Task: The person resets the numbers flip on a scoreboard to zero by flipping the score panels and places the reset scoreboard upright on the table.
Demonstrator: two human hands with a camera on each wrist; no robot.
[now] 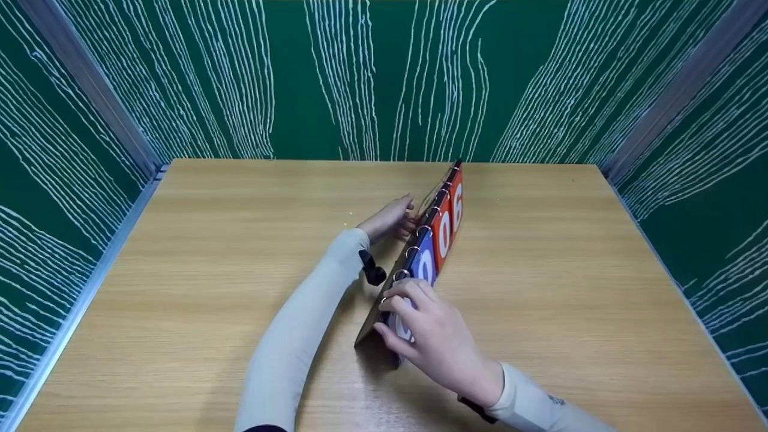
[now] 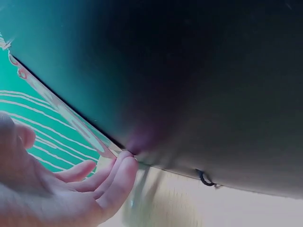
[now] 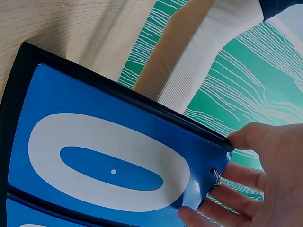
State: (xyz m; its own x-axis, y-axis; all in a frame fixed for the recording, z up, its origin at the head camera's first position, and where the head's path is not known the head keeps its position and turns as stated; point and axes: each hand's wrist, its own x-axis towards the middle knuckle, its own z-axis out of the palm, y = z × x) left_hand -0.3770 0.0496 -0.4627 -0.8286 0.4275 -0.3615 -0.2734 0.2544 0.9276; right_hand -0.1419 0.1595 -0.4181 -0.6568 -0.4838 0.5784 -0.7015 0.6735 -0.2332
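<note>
A tabletop flip scoreboard [image 1: 442,235] stands like a tent, running away from me across the table. Blue cards [image 3: 111,161] with a white 0 hang at its near end, and red cards [image 1: 457,201] reading 0 and 6 at the far end, all on metal rings. My right hand [image 1: 435,333] grips the near top corner, thumb at the side edge and fingers bent over the top by a ring [image 3: 216,178]. Behind the board, my left hand [image 1: 390,219] touches the far lower corner of the dark back panel [image 2: 227,104] with its fingertips [image 2: 125,163].
The wooden table [image 1: 210,252] extends on both sides of the scoreboard. Green walls [image 1: 396,78] with white wavy lines enclose its back and sides. A dark wrist device [image 1: 373,271] on the left sleeve sits close to the back panel.
</note>
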